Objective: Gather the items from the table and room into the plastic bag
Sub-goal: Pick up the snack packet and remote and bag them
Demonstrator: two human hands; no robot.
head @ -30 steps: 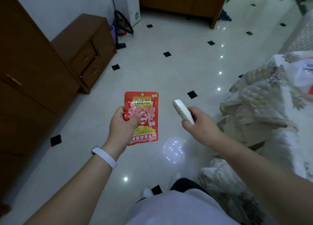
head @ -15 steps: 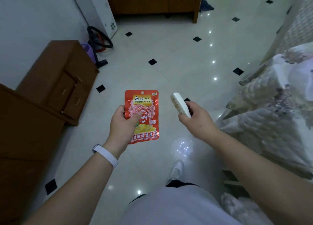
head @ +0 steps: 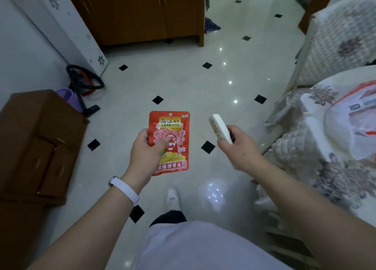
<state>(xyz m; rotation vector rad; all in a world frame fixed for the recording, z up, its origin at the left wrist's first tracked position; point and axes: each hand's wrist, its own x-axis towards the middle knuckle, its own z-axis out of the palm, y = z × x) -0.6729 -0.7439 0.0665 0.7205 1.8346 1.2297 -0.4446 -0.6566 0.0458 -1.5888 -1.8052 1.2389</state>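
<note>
While left grip (head: pixel 145 157) pinches the red packet (head: pixel 173 127), right grip (head: pixel 239 151) clasps a white device (head: pixel 219 127).

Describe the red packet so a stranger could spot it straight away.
Over the pale tiled floor, mid-frame, the left hand pinches a flat packet. Its bright red front with a yellow label sets it apart from the white block in the right hand.

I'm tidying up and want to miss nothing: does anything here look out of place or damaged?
A dark cloth lies crumpled on the floor beside the wooden cabinet. The red packet in the left hand looks intact.
</note>
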